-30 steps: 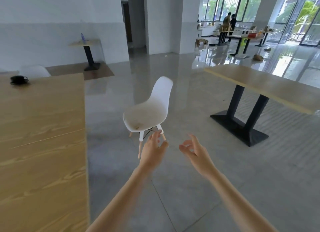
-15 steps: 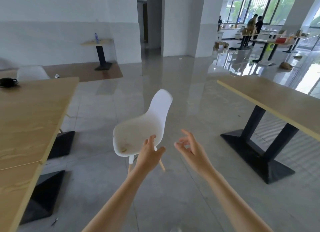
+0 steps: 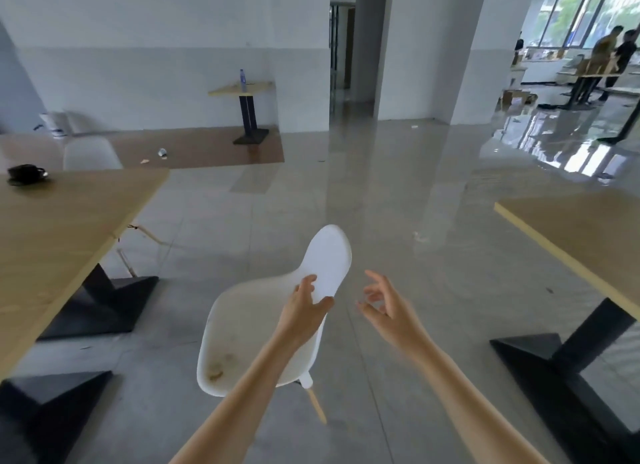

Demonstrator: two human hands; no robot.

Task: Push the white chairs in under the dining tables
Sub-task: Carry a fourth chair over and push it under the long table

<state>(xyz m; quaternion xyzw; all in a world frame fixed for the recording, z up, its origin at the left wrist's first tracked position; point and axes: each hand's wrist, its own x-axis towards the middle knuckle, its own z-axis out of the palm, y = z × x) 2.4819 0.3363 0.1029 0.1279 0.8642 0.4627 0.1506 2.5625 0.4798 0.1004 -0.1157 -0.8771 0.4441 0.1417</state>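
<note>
White chair (image 3: 249,328) stood on the open floor between two wooden dining tables, the left table (image 3: 59,228) and the right table (image 3: 585,235), clear of both. Left hand (image 3: 304,311) lay at the base of the backrest, thumb and fingers closing around its edge; full grip could not be confirmed. Right hand (image 3: 388,307) hovered just right of the backrest, fingers loosely spread, holding nothing, not touching.
</note>
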